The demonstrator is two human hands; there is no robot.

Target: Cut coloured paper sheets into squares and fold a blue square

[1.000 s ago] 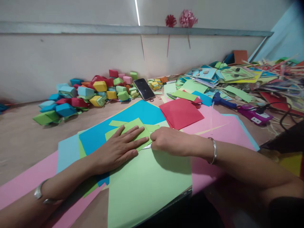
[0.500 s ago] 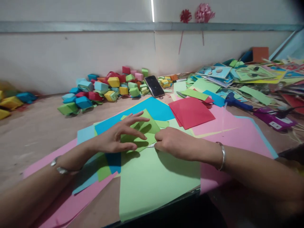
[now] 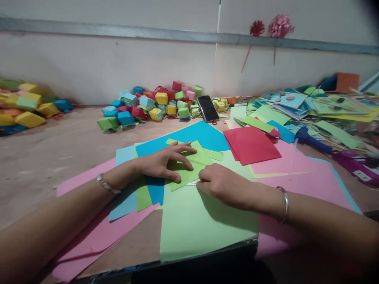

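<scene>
My left hand [image 3: 164, 161] rests with its fingers spread on a small yellow-green paper square [image 3: 198, 157], which has a crease. At the paper's right corner, my right hand [image 3: 220, 181] is closed in a fist-like pinch. A thin whitish strip [image 3: 193, 183] shows between that fist and the paper's lower edge; its kind is hard to tell, and most of it is hidden. Beneath lies a large pale green sheet [image 3: 204, 225]. A blue sheet [image 3: 189, 136] and a narrow green strip [image 3: 214, 154] lie behind the square.
Two red squares [image 3: 253, 146] lie to the right on pink sheets [image 3: 316, 181]. Farther right are a blue-and-purple glue gun [image 3: 314, 142] and piled paper crafts [image 3: 284, 98]. Folded paper boxes [image 3: 161, 100] and a phone [image 3: 208, 108] sit by the wall.
The view has swung left, so everything appears farther right. My left hand has come down from just above the green square to lie on it. My right hand stays closed at its corner.
</scene>
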